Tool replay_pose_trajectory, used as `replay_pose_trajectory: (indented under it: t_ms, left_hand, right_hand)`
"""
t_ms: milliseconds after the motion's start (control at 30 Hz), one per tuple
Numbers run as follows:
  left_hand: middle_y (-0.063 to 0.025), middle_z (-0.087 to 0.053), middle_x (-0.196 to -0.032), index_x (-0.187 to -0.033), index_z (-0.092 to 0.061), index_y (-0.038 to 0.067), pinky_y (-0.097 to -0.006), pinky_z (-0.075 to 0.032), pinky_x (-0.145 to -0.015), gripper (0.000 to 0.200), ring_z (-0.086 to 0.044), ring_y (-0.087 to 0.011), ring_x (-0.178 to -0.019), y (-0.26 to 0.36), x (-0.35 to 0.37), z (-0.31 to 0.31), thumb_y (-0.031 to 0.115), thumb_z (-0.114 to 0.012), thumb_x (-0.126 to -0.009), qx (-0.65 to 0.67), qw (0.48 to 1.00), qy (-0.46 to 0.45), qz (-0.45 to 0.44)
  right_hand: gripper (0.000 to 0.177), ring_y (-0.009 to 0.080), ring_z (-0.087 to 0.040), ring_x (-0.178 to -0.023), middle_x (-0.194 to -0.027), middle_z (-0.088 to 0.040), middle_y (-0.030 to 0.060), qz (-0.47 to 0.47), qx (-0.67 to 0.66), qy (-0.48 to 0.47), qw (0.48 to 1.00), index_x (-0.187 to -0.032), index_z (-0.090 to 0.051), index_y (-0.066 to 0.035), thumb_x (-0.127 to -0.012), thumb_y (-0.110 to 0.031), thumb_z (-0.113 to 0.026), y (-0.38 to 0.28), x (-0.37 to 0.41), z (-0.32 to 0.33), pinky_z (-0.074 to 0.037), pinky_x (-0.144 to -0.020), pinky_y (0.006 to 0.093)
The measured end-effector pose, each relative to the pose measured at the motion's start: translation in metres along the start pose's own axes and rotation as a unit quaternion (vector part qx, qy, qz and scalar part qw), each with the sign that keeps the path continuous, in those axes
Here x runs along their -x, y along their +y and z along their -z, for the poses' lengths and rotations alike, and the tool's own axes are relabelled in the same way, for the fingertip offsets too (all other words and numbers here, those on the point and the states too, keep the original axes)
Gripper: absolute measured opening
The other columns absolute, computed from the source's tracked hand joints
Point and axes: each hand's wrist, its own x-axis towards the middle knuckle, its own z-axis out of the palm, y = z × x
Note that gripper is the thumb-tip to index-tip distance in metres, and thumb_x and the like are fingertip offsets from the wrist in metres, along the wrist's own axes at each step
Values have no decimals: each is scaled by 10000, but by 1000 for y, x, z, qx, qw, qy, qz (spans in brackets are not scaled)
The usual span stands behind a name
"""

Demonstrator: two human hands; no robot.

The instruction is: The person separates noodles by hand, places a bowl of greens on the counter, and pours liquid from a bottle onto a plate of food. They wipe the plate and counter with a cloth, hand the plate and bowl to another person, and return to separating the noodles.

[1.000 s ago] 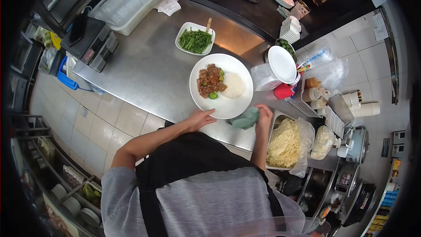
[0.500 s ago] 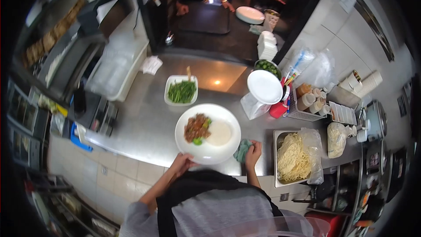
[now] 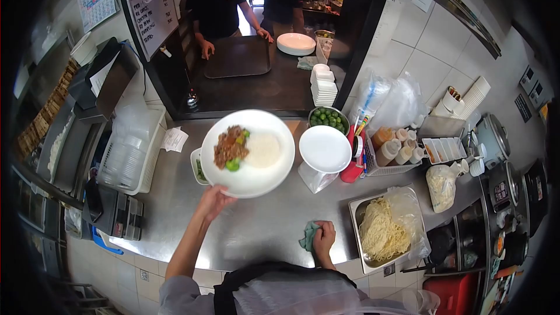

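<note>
My left hand (image 3: 214,201) grips the near rim of a white plate (image 3: 262,186), which is held over the counter toward the serving window. On the plate lie brown meat pieces (image 3: 230,147) with green vegetable and a white mound of rice (image 3: 264,151). A square white bowl (image 3: 198,166) of greens is mostly hidden behind the plate. My right hand (image 3: 324,238) is closed on a green cloth (image 3: 308,236) at the counter's near side.
Beyond the window, a person's hands (image 3: 265,34) touch a dark tray (image 3: 239,58). Stacked white plates (image 3: 296,44) stand there too. On the right are a kitchen scale (image 3: 325,149), limes (image 3: 326,118), sauce bottles (image 3: 388,153) and a noodle pan (image 3: 357,221). Left sits a white basket (image 3: 153,151).
My left hand has carried the plate forward, away from my body, so it now covers most of the greens bowl. My right hand stays on the cloth. The view has tilted up toward the window.
</note>
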Motion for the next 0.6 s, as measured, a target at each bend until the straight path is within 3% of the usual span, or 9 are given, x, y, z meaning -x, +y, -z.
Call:
replay_pose_trajectory:
  t_ms: [100, 200, 300, 600]
  left_hand:
    - [-151, -559, -1109, -1161, -425, -53, -343, -531, -852, 367, -598, -232, -994, 19, -67, -15, 67, -473, -818, 21, 999, -35, -17]
    - [-198, -540, -1126, -1161, -399, -103, -380, -495, -917, 408, -573, -277, -1038, 24, -139, -23, 65, -472, -797, 32, 997, -51, -42]
    - [-235, -524, -1135, -1168, -369, -132, -397, -484, -942, 422, -561, -315, -1055, 23, -209, -22, 47, -460, -797, 49, 994, -86, -40]
    - [-274, -519, -1151, -1178, -373, -147, -399, -491, -943, 423, -555, -348, -1070, 9, -324, -53, -2, -434, -785, 112, 990, -81, 18]
  right_hand:
    - [171, 287, -546, -824, -841, -577, 87, -2, 7, 2, 1000, -810, -603, -74, -699, -20, -484, 1, 1, -2, -397, -722, 383]
    - [171, 292, -545, -822, -842, -578, 92, -7, 10, 4, 1000, -806, -601, -69, -693, -15, -484, -7, 0, 1, -399, -723, 385]
    - [169, 303, -543, -815, -837, -577, 103, 2, 20, 10, 1000, -801, -599, -63, -688, -16, -483, -8, -1, -1, -398, -720, 391]
    - [175, 309, -544, -818, -844, -586, 109, -11, 39, 22, 999, -800, -609, -63, -678, -22, -491, -10, -1, -3, -402, -717, 400]
